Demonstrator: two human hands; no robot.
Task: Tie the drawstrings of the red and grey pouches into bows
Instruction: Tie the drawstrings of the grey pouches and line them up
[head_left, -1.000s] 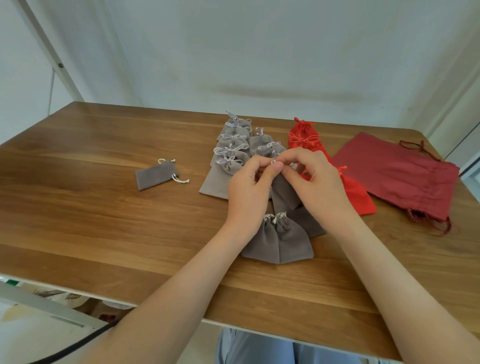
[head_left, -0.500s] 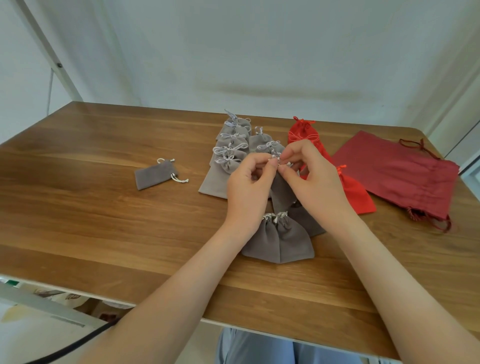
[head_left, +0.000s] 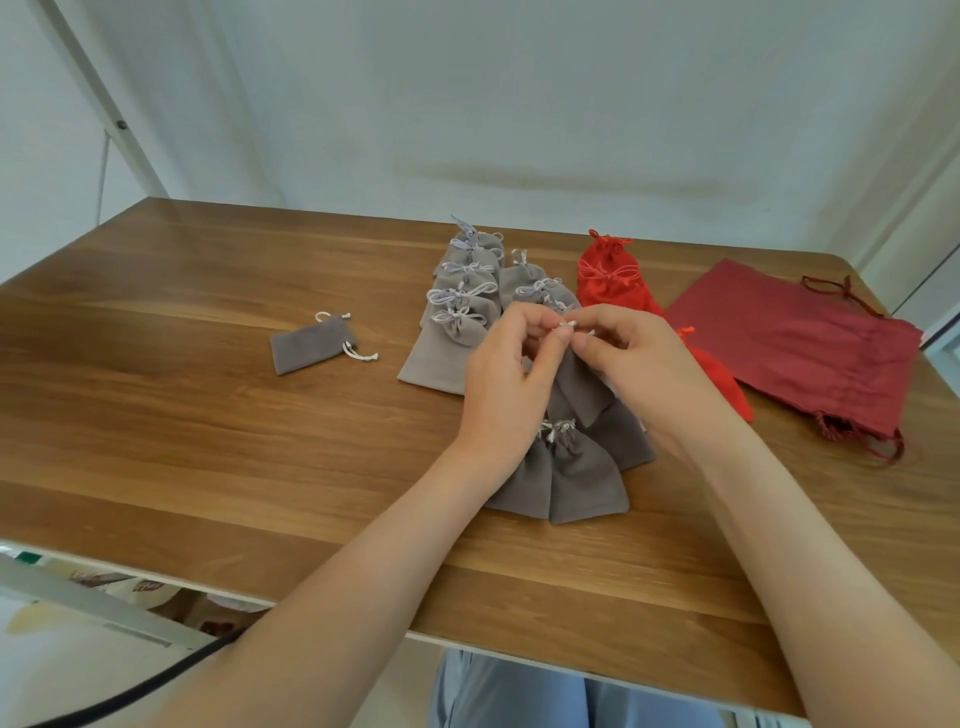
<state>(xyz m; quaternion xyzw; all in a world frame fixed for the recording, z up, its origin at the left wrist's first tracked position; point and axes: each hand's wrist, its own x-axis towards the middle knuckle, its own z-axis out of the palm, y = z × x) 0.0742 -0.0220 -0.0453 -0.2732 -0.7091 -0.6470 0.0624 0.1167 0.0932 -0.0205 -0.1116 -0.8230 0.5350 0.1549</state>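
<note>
Two hands work one cord at this step. The left hand (head_left: 506, 384) and the right hand (head_left: 644, 374) meet over the grey pouch (head_left: 582, 387), which lies mid-worktop with its mouth lifted toward the fingertips and its body overlapping other grey pouches nearer to us. Each grip is closed to a thumb-and-forefinger pinch on the pale drawstring (head_left: 567, 325). The fingers hide the knot, so we cannot tell whether a loop is formed yet.

To do the step well, in our judgement:
- We pinch close to the pouch mouth; the cord looks short and smooth and is likely to slip.
- We hold equal tension on both sides so the gathered mouth does not reopen.
- We tighten by drawing the loops sideways, never the free ends.
- We match the loop size to the finished bows (head_left: 460, 312) just beyond the left hand.

On the worktop (head_left: 208, 415), a small pouch (head_left: 311, 345) lies well apart to the left with loose cords. Red pouches (head_left: 608, 280) lie beyond the right hand.
</note>
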